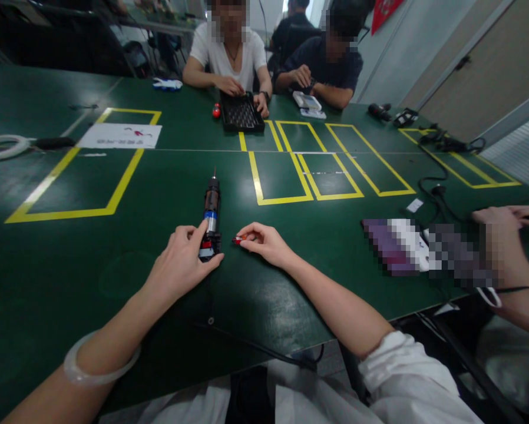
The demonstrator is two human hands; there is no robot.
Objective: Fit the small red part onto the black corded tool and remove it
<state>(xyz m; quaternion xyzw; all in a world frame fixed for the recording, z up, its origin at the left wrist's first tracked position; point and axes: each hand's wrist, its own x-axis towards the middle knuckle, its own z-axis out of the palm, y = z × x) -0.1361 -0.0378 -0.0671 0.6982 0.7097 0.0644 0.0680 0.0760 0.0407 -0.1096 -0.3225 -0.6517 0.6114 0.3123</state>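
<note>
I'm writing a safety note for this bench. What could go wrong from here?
The red piece is small and pinched in the right hand, so it might slip away. The left hand is on the driver, whose bit sticks out and could scratch someone. The cord crosses the near edge of the table and might get snagged.

No lettering, brand or number can be read. The white sheet [114, 134] on the green table [176, 182] bears a row of grey printed characters, too blurred to make out. The red banner [383, 14] on the wall [392, 65] carries part of a paler mark, cut off by the view's top edge and likewise illegible.
</note>
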